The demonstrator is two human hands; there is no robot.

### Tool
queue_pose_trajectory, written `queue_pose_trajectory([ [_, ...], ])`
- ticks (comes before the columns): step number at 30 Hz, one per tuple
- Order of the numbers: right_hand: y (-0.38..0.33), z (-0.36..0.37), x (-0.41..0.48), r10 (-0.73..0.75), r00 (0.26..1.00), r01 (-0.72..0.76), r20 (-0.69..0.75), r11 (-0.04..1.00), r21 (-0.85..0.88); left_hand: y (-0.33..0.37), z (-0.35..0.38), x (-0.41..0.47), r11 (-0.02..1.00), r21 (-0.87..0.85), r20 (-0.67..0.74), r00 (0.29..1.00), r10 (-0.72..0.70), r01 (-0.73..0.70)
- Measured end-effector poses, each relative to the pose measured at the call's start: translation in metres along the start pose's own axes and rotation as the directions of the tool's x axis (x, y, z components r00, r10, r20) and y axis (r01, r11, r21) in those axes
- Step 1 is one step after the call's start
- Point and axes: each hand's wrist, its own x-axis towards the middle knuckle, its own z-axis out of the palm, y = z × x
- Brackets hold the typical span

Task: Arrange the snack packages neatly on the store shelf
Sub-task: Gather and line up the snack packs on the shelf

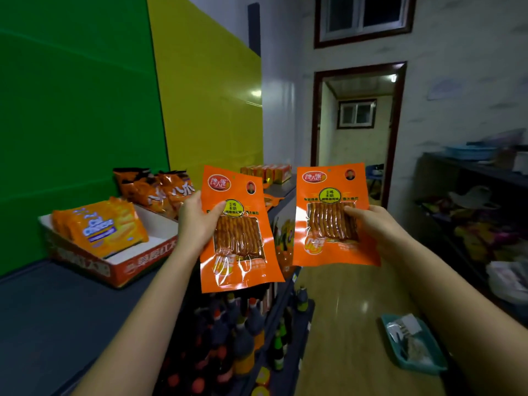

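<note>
1. Orange glossy plastic hid most of both grips. The left hand held a flat orange snack packet with a clear window by its left edge. Its thumb curled onto the front, and the other fingers were out of sight behind.
2. The right hand pinched a second matching orange packet by its right edge, thumb on the window and the remaining fingers hidden behind.
3. Both packets were held upright in the air, side by side but apart. They were just off the front edge of the dark grey shelf top, not resting on it.
4. The print on the packets was too blurred to read. Each window showed rows of reddish-brown strips.
5. The dark shelving unit on the far right was dim and smeared, and its contents could not be made out.
6. On the shelf top, a white and orange cardboard display tray held a leaning stack of shiny yellow-orange biscuit packets.
7. Behind the tray stood crinkled orange snack bags.
8. A lower shelf held dark glass bottles with red and orange caps, partly cut off by the left forearm.
9. On the wooden floor, a teal plastic tray held clear bags with unclear contents.
</note>
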Motion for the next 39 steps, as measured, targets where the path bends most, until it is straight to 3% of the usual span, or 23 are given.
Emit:
queue_pose_trajectory([
  [6, 0.020, -0.026, 0.113, 0.031, 0.999, -0.031, 0.021, 0.999, 0.013, -0.022, 0.087, 0.054, 0.998, 0.007, -0.002, 0.998, -0.055, 0.055],
  [18, 0.019, -0.069, 0.357, -0.047, 0.976, 0.071, 0.212, 0.992, -0.106, -0.054, 0.255, 0.173, 0.987, 0.025, -0.223, 0.963, -0.152, 0.161],
  [33, 0.061, -0.020, 0.589, 0.006, 0.886, 0.074, 0.463, 0.985, -0.155, -0.156, 0.366, 0.347, 0.939, 0.117, -0.261, 0.923, -0.284, 0.322],
  [39, 0.049, 0.025, 0.680, -0.060, 0.846, 0.129, 0.529, 0.987, -0.095, -0.185, 0.383, 0.405, 0.895, 0.207, -0.327, 0.890, -0.317, 0.395],
])
